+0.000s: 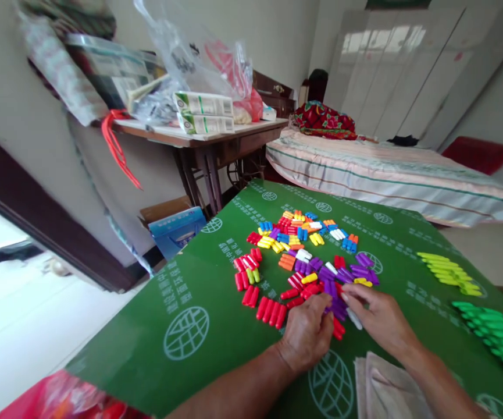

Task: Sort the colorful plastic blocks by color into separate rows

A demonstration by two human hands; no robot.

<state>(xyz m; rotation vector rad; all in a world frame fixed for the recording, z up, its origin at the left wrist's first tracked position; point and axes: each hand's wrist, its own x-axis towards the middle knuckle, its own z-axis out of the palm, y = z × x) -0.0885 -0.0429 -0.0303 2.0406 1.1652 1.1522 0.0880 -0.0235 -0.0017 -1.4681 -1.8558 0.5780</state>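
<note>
Many short, round-ended plastic pieces, seemingly caps, lie in small rows on the green table (138,326). My left hand (307,331) is closed at the near edge of the pile, its fingers curled beside purple pieces (330,288); what they pinch is hidden. Opposite it, my right hand (380,317) has thumb and forefinger drawn together on a red plastic piece (339,288). Under its fingers lies a white piece (355,319). Left of my hands is a row of red pieces (271,312). Blue, yellow and orange pieces make up the far side.
Yellow-green pieces (449,273) and bright green pieces (495,337) form separate groups at right. A folded cloth (386,387) lies at the near edge. Beyond stand a cluttered wooden desk (242,139), a blue box (177,231) and a bed (386,174). Bottom left is a red bag (59,398).
</note>
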